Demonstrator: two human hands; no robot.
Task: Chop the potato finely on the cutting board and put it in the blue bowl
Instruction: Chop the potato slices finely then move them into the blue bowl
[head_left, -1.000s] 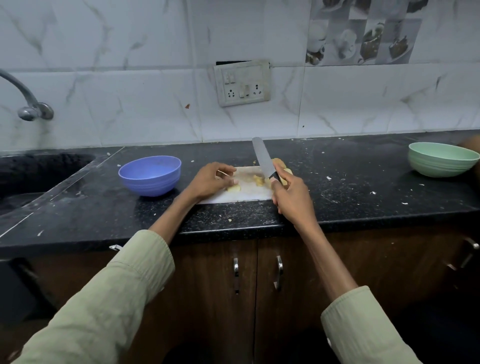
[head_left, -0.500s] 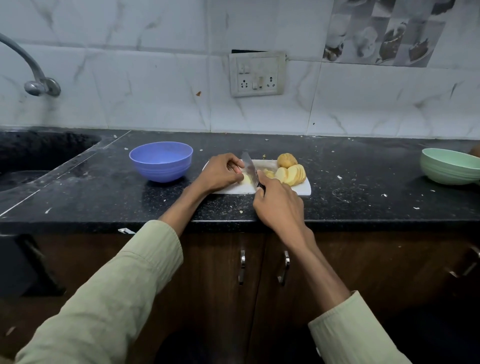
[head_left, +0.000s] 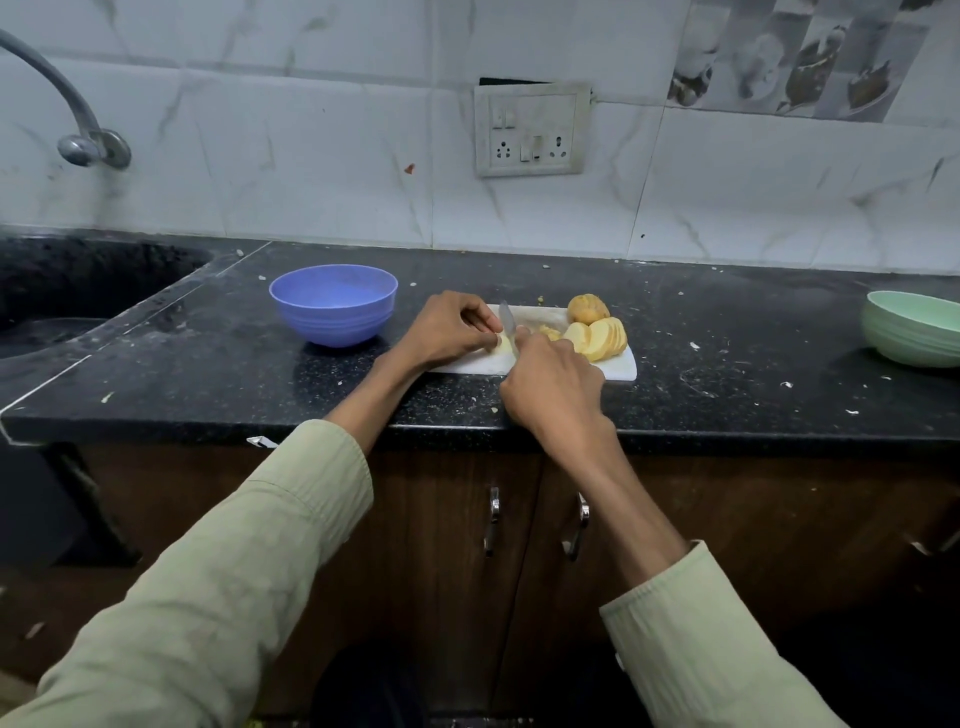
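A white cutting board (head_left: 621, 366) lies on the black counter. On its right side sit a fanned row of potato slices (head_left: 602, 338) and a potato end piece (head_left: 587, 308). My left hand (head_left: 449, 330) pinches a pale potato piece (head_left: 503, 345) at the board's left part. My right hand (head_left: 553, 389) grips a knife (head_left: 506, 321), its blade pointing away from me and set down on that piece. The knife handle is hidden in my fist. A blue bowl (head_left: 332, 304) stands just left of the board.
A pale green bowl (head_left: 914, 327) stands at the counter's far right. A sink (head_left: 67, 291) and tap (head_left: 78, 130) are at the left. A wall socket (head_left: 530, 132) is behind the board. Potato scraps dot the counter (head_left: 753, 374). Cabinet doors with handles (head_left: 493, 519) are below.
The knife blade came down from a raised position onto the potato piece beside my left fingers. My left hand closed on that piece. The view shifted, revealing the sliced potato at the right.
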